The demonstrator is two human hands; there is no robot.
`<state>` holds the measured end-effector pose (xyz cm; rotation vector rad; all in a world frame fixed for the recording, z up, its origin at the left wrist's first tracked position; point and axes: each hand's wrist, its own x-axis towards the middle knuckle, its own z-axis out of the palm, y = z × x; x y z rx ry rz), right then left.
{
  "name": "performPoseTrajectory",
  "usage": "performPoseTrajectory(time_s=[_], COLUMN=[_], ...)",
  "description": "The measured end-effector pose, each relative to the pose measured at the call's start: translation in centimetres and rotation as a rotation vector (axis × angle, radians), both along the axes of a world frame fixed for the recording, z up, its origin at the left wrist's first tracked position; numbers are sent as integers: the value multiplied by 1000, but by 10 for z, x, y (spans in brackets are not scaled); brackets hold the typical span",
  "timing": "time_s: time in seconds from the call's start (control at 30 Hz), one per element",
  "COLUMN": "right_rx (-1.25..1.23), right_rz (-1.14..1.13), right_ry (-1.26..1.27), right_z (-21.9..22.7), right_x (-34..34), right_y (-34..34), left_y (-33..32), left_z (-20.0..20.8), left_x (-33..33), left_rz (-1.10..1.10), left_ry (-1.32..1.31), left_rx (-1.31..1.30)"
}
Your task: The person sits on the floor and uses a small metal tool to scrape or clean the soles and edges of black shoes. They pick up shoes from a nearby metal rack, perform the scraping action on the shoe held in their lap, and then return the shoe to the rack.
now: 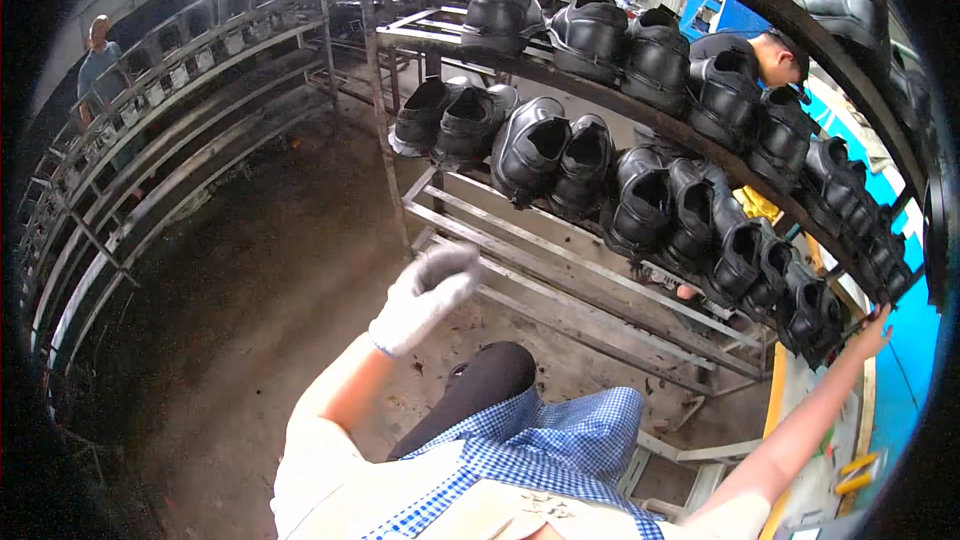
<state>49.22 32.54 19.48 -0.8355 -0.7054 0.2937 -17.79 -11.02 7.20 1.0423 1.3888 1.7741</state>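
My left hand [432,298], in a white glove, hovers over the floor just left of the rack's lower rails. Its fingers are loosely curved, with a gap between them and the thumb, and nothing is in it. My bare right hand [872,336] reaches far right to the end of the shoe rack. Its fingers look stretched out near the end of the upper shelf; whether they touch it I cannot tell. Beside that wrist sits a black shoe [808,315], the last one on the middle shelf. More black shoes [532,145] stand along this shelf, heels toward me.
The metal rack [560,228] has bare lower rails and another row of black shoes [590,35] above. A second long rack [180,155] curves along the left. One person [100,65] stands far left; another [775,55] bends behind the shoes. A blue surface [905,370] lies right.
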Motion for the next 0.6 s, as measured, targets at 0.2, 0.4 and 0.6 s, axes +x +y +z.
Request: performPoseTrajectory(time_s=[0.2, 0.4, 0.6], right_rx=[225, 104, -190], right_rz=[175, 495, 702], right_ry=[50, -170, -156], right_z=[-41, -110, -175], right_x=[-165, -234, -258], right_y=[-115, -204, -225], left_y=[66, 100, 113], left_z=[104, 176, 216], left_x=[-62, -123, -87], left_rz=[232, 592, 542], left_ry=[331, 605, 894], left_rx=[439, 369, 0])
